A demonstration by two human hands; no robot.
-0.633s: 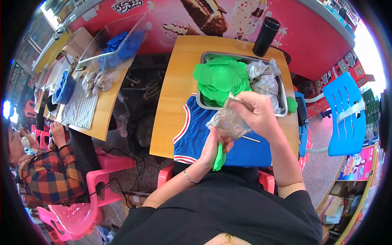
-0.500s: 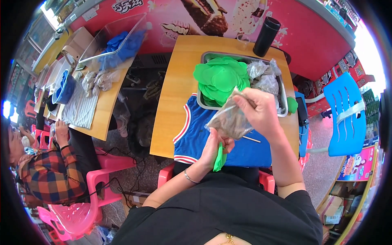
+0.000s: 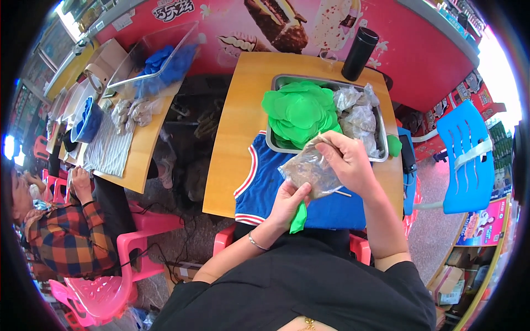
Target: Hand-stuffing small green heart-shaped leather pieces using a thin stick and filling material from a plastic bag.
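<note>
My right hand [image 3: 350, 160] pinches the top edge of a clear plastic bag [image 3: 310, 170] with greyish-brown stuff inside. Lower down, my left hand [image 3: 288, 203] has its thumb and fingers at the bag's bottom corner. A crumpled green fabric piece [image 3: 298, 219] hangs from the closed fingers of that same hand. Beneath both hands lies a blue garment [image 3: 256, 190] with red and white trim, spread at the table's near side. A thin pale stick [image 3: 343, 193] shows partly beside the bag.
Just beyond, a metal tray [image 3: 276, 145] holds a heap of round green fabric pieces [image 3: 301, 113] and several filled plastic bags [image 3: 360, 122]. A black bottle [image 3: 360, 54] stands at the far right of the wooden table [image 3: 225, 160]. At left, a person in a checked shirt [image 3: 72, 237] sits by another table.
The bag has been lowered and tilted, showing more of its contents. My right hand has come down slightly, and my left thumb now lies across the bag's lower edge.
</note>
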